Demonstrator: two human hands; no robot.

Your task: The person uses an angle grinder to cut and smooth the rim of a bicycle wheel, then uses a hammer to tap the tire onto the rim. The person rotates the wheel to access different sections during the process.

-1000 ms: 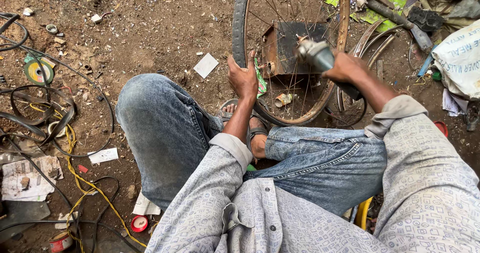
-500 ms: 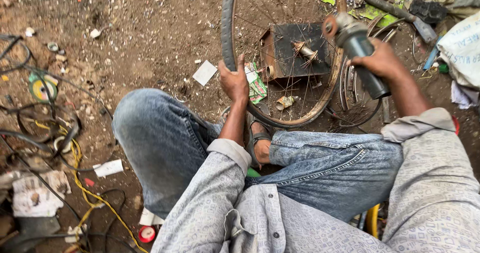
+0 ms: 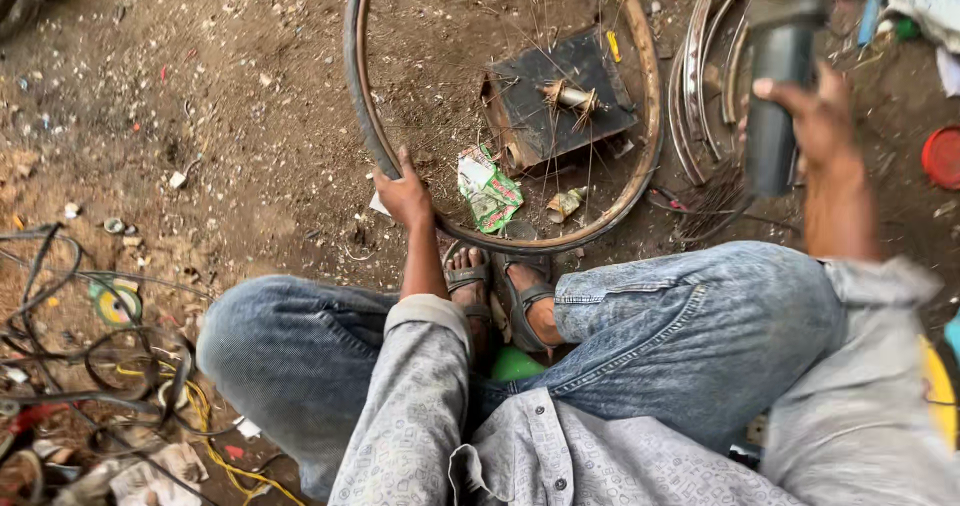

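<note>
A bicycle wheel rim [image 3: 640, 146] with thin spokes and a partly fitted black tyre [image 3: 358, 86] lies flat on the dirt in front of my knees. My left hand [image 3: 403, 196] grips the near left edge of the rim. My right hand [image 3: 815, 121] holds a dark cylindrical power tool [image 3: 775, 96] raised at the upper right, apart from the wheel. The wheel hub [image 3: 565, 96] rests on a dark square block [image 3: 565, 96] inside the rim. My sandalled feet [image 3: 500, 296] touch the rim's near edge.
Several bare metal rims [image 3: 705, 76] lie to the right of the wheel. A crumpled green wrapper [image 3: 490, 191] lies inside the rim. Tangled cables and wires [image 3: 120, 366] cover the ground at the lower left. A red lid [image 3: 942, 156] sits at the right edge.
My right hand has swung the power tool away from the hub, out to the right of the wheel. My left hand has stayed on the rim's edge.
</note>
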